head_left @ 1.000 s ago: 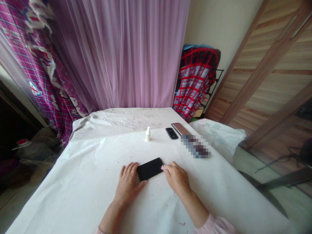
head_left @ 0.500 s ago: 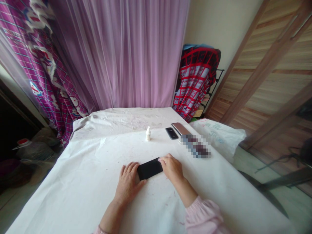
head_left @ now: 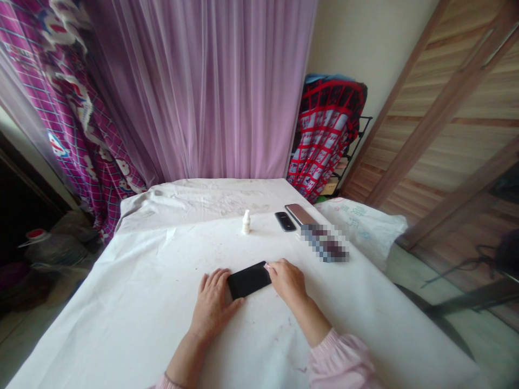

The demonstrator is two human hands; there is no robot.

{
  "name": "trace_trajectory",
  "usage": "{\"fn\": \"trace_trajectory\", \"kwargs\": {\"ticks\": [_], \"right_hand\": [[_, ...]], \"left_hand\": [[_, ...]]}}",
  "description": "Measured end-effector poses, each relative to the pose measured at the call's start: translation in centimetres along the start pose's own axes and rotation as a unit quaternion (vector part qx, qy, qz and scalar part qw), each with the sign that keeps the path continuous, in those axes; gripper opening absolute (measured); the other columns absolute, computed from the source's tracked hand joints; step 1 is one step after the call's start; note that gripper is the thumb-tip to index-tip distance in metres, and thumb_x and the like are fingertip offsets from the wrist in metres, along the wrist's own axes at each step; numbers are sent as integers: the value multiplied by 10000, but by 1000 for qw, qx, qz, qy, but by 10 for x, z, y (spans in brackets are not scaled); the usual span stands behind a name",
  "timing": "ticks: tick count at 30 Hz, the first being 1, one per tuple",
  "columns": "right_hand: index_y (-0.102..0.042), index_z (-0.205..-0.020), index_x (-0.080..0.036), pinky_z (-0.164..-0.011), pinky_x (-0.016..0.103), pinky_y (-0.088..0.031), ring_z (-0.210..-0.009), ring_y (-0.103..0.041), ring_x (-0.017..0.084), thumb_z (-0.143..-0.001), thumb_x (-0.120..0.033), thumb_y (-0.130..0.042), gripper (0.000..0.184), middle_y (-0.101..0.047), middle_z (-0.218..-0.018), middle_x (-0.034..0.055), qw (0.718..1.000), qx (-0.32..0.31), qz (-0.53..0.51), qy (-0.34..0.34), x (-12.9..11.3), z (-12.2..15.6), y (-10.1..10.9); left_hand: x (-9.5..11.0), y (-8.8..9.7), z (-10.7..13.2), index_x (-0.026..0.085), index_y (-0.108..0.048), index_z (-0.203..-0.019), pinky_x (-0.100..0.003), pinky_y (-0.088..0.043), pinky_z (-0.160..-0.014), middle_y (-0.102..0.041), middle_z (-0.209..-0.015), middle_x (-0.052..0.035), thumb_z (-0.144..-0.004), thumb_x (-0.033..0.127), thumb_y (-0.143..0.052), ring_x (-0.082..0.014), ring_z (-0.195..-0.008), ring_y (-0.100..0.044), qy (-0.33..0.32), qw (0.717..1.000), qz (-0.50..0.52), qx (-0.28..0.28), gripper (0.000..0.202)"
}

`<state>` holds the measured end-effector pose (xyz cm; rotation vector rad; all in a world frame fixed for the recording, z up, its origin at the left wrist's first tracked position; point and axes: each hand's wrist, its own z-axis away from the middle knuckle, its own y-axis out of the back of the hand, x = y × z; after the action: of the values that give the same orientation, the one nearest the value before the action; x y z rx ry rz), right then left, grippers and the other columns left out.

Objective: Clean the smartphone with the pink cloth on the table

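Note:
A black phone (head_left: 248,280) lies screen-up on the white cloth of the table (head_left: 133,302), right in front of me. My left hand (head_left: 213,305) lies flat and open against the phone's left end, its thumb stretched along the near edge. My right hand (head_left: 286,281) rests on the phone's right end with its fingers pressed together and curled over that edge, a pink nail at the far corner. A pink sleeve (head_left: 340,359) covers my right forearm.
Farther back stand a small white bottle (head_left: 246,222), a small dark phone (head_left: 285,221) and a rose-coloured phone (head_left: 300,214). A white bag (head_left: 365,229) sits past the table's right edge. A purple curtain (head_left: 203,92) hangs behind, and a red checked cloth (head_left: 328,135) is draped over a rack.
My right hand has slid left and forward onto the phone's right end, and its pink sleeve has come further into view. My left hand and the phone have stayed put.

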<state>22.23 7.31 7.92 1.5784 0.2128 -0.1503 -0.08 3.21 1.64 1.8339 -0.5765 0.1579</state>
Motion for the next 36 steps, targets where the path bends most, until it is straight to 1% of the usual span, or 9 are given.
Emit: {"fn": "trace_trajectory", "kwargs": {"ticks": [8,13,16,19,26,30,36], "right_hand": [[-751,-930,-265,-683,233,-407,-844,-667,150,-967,-303,-487,269,-713,-961,38,1000,-9,-6,-8,3,15,8],[-751,-937,-267,-686,231,-406,-859,-668,152,-957,-291,-514,239,-716,-965,34,1000,-11,-18,-13,7,22,9],[-751,-968,-269,-706,233,-416,-879,-670,155,-957,-281,-514,237,-716,-974,31,1000,-8,-22,-11,9,26,7],[-747,-1006,-279,-711,228,-425,-872,-673,150,-962,-271,-496,255,-710,-983,28,1000,1,-21,-3,9,30,3],[-730,-1063,-283,-720,221,-442,-859,-670,142,-982,-281,-463,279,-693,-981,28,999,47,-14,16,10,31,-12],[-719,-1093,-281,-732,220,-446,-867,-670,142,-978,-254,-474,271,-693,-1006,34,998,50,-18,32,4,30,-15],[-724,-1061,-278,-741,217,-437,-852,-658,143,-980,-235,-473,268,-695,-970,31,995,47,-38,82,-14,35,-21]], "left_hand": [[3,2,-1,213,-530,-1244,-581,-279,-1112,-608,-1316,-120,-775,448,-673,-331,-1268,-513,13,1000,-1,-6,544],[2,3,-1,219,-529,-1243,-576,-275,-1115,-609,-1315,-120,-777,450,-668,-326,-1273,-510,13,1000,3,-5,538],[2,3,-1,213,-530,-1245,-576,-273,-1119,-606,-1318,-118,-777,448,-664,-325,-1277,-506,14,1000,1,-10,541],[3,2,0,210,-540,-1238,-572,-285,-1116,-612,-1307,-114,-773,446,-661,-325,-1270,-513,14,1000,-6,-4,536],[5,1,-1,198,-551,-1191,-575,-310,-1099,-629,-1271,-125,-757,451,-670,-332,-1234,-542,19,1000,-9,18,516],[7,-1,0,206,-558,-1157,-573,-324,-1085,-640,-1238,-124,-749,457,-672,-335,-1205,-561,25,999,-11,35,493],[8,-2,0,199,-551,-1123,-567,-349,-1063,-646,-1214,-131,-735,473,-691,-338,-1185,-571,26,998,-15,48,495]]}}
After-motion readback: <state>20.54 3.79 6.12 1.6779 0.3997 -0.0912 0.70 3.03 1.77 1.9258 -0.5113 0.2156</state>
